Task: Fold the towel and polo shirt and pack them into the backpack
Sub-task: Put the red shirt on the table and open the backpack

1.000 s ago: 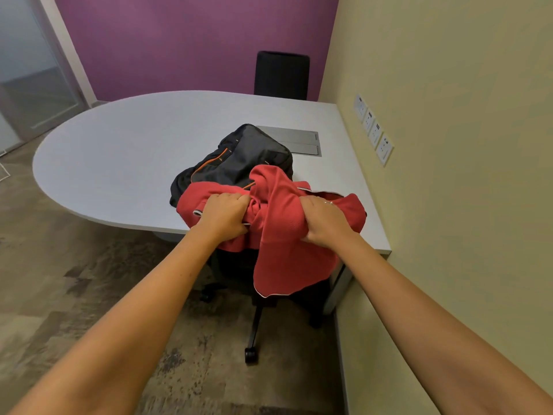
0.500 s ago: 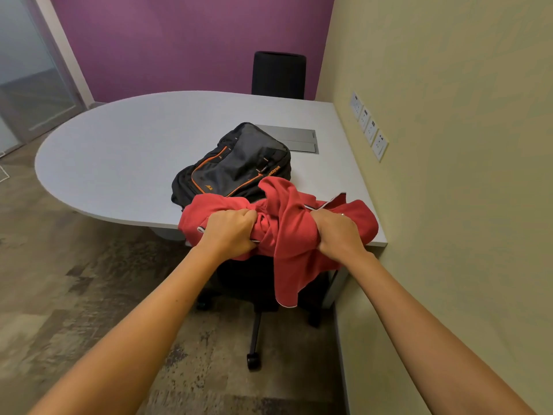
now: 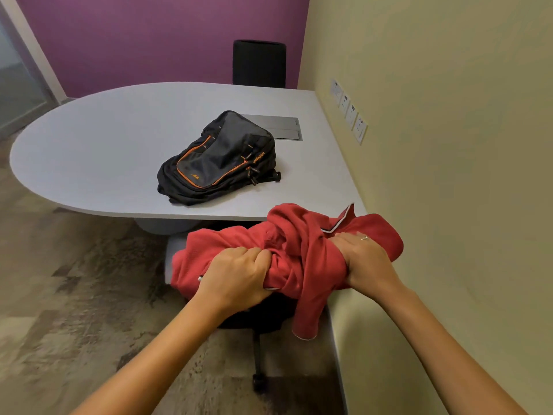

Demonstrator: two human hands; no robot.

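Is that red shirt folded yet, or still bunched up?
Bunched up. The red shirt is a crumpled wad gripped by the left hand and right hand, with one loose end dangling.

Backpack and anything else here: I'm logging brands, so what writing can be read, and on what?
Orange lettering on the backpack, by the zips: too small and tilted to read.
Orange logo on its front pocket: a shape, no letters.
Wall sockets: no readable marks.
Red shirt: no writing visible.

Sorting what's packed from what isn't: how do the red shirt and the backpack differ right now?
The red shirt is bunched, gripped by the left hand and right hand at the table edge; the backpack lies untouched on the table. The shirt is red, the backpack black with orange trim.
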